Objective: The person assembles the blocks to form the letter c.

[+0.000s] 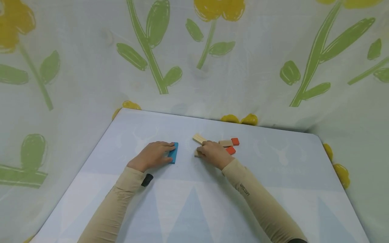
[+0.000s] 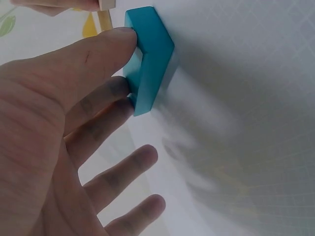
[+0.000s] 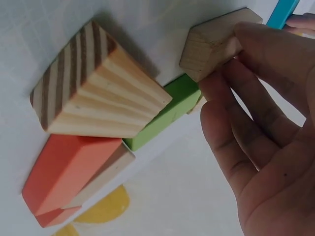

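My left hand [image 1: 154, 155] pinches a blue block [image 1: 174, 154], thumb on one end and two fingertips along the other part. In the left wrist view the remaining fingers stretch out beside the teal-blue block [image 2: 150, 64]. To the right, my right hand [image 1: 215, 154] grips a plain wooden block [image 3: 209, 46] between thumb and fingers, low over the table; in the head view the hand covers much of it. A block with dark stripes on its end [image 3: 103, 88] lies near that hand, with a green block [image 3: 174, 108] beyond it.
Beside the right hand lie red blocks [image 1: 235, 141] and a pale wooden block [image 1: 225, 143]. Another wooden block [image 1: 199, 138] lies just behind the fingers. The white table [image 1: 194, 189] ends at a flower-printed curtain [image 1: 261, 84] at the back and sides.
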`<state>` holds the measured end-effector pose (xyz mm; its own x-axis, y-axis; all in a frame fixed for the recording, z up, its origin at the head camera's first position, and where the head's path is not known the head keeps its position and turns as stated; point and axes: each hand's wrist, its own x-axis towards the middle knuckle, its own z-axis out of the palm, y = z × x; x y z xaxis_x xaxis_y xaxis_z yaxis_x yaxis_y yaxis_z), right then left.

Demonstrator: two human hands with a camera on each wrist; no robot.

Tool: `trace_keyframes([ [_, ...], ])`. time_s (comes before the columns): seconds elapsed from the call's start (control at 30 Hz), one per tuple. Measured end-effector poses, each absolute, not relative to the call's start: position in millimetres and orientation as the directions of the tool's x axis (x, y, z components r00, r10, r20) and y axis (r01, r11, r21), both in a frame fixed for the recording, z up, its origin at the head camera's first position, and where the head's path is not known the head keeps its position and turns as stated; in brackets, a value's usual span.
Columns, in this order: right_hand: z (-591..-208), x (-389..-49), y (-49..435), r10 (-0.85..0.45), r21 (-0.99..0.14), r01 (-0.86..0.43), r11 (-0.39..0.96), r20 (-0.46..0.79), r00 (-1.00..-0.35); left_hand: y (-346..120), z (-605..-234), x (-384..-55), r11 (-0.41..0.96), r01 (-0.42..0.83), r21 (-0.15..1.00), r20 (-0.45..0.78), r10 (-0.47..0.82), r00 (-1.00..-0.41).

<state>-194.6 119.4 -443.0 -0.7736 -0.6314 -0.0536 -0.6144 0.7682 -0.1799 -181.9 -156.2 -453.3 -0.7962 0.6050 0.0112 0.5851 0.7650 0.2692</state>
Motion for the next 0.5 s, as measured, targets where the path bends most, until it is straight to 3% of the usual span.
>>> trace_keyframes([
  [0.27,-449,-196,117,-0.622,-0.137,-0.612,0.779,-0.043,-0.782,-154,-449,-181,0.772,0.577,0.268,0.001,0.598,-0.801],
  [0.5,-452,-204,109,-0.674,-0.099,-0.668,0.738,-0.052,-0.737,-154,-446,-182,0.773,0.573,0.272,-0.017,0.599,-0.800],
])
